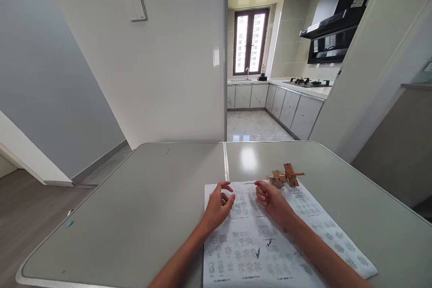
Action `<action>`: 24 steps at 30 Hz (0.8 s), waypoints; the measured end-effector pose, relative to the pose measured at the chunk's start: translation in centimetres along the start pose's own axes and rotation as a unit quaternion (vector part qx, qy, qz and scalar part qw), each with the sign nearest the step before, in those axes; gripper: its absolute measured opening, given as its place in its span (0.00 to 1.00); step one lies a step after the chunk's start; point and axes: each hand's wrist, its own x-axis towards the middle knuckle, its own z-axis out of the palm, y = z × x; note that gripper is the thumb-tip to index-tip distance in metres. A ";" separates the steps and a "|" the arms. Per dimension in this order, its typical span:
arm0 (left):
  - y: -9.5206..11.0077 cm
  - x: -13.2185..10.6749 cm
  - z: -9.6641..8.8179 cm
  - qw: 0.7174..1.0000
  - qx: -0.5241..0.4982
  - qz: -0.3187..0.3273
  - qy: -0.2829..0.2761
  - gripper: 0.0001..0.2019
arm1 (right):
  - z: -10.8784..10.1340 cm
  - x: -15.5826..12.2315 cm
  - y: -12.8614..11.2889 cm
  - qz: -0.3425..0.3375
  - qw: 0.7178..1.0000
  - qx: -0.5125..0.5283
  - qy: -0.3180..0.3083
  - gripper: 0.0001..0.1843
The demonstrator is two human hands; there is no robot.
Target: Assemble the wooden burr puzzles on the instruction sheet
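My left hand [218,204] hovers at the upper left part of a large printed sheet [243,238], its fingers bent with a gap between thumb and index finger. Nothing shows in it. Opposite it, my right hand [272,200] is over the upper middle of the sheet with its fingers curled in together, and no thing is visible in them. Rows of small line drawings and a few dark tick-like marks cover the paper. Just beyond my right hand, small flat wooden pieces [290,175] joined crosswise rest at the sheet's top edge, with a thin stick pointing right.
The grey-green table [135,216] has a pale rim and a light seam [226,162] running away from me. A small teal bit [70,223] lies near its left edge. A white wall [175,76] stands behind; a kitchen counter [286,85] with a gas stove [308,82] shows through a doorway.
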 end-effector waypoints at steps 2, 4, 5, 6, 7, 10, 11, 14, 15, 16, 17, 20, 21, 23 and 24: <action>-0.2 0.0 0.0 1.000 0.002 0.004 0.000 0.16 | 0.2 -0.1 0.2 -0.003 0.999 -0.046 -0.010 0.19; -0.4 0.0 0.1 1.000 0.004 0.005 0.000 0.16 | 0.4 -0.2 0.3 -0.007 0.997 -0.081 -0.018 0.21; -0.5 0.1 0.1 1.000 0.005 0.004 0.001 0.16 | 0.5 -0.3 0.3 -0.009 0.995 -0.094 -0.021 0.21; -0.6 0.1 0.1 1.000 0.006 0.003 0.001 0.16 | 0.5 -0.3 0.3 -0.010 0.994 -0.105 -0.024 0.22; -0.6 0.1 0.1 1.000 0.007 0.002 0.001 0.16 | 0.6 -0.4 0.3 -0.011 0.993 -0.112 -0.026 0.22; -0.8 0.1 0.1 1.000 0.011 0.006 -0.001 0.15 | 0.7 -0.6 0.3 -0.011 0.992 -0.125 -0.029 0.22; -0.8 0.1 0.1 1.000 0.014 0.009 -0.002 0.14 | 0.8 -0.6 0.3 -0.011 0.991 -0.127 -0.028 0.22; -0.7 0.1 0.1 1.000 0.019 0.012 -0.003 0.13 | 1.0 -0.8 0.2 -0.013 0.991 -0.134 -0.028 0.22; -0.6 0.1 0.0 1.000 0.020 0.012 -0.003 0.13 | 1.1 -0.8 0.2 -0.013 0.990 -0.136 -0.026 0.22; -0.5 0.1 0.0 1.000 0.020 0.011 -0.003 0.13 | 1.2 -0.9 0.1 -0.012 0.990 -0.138 -0.025 0.22; -0.4 0.2 0.0 1.000 0.020 0.010 -0.003 0.13 | 1.3 -1.0 0.1 -0.011 0.990 -0.140 -0.024 0.22; -0.1 0.2 -0.1 1.000 0.020 0.006 -0.005 0.13 | 1.6 -1.3 -0.1 -0.010 0.989 -0.146 -0.027 0.22; -0.1 0.2 -0.1 1.000 0.020 0.006 -0.006 0.13 | 1.7 -1.4 -0.2 -0.010 0.988 -0.148 -0.029 0.21; 0.0 0.1 -0.2 1.000 0.022 0.006 -0.005 0.13 | 1.8 -1.4 -0.2 -0.012 0.988 -0.152 -0.033 0.21; 0.0 0.1 -0.2 1.000 0.023 0.008 -0.005 0.13 | 1.8 -1.4 -0.2 -0.014 0.987 -0.154 -0.033 0.21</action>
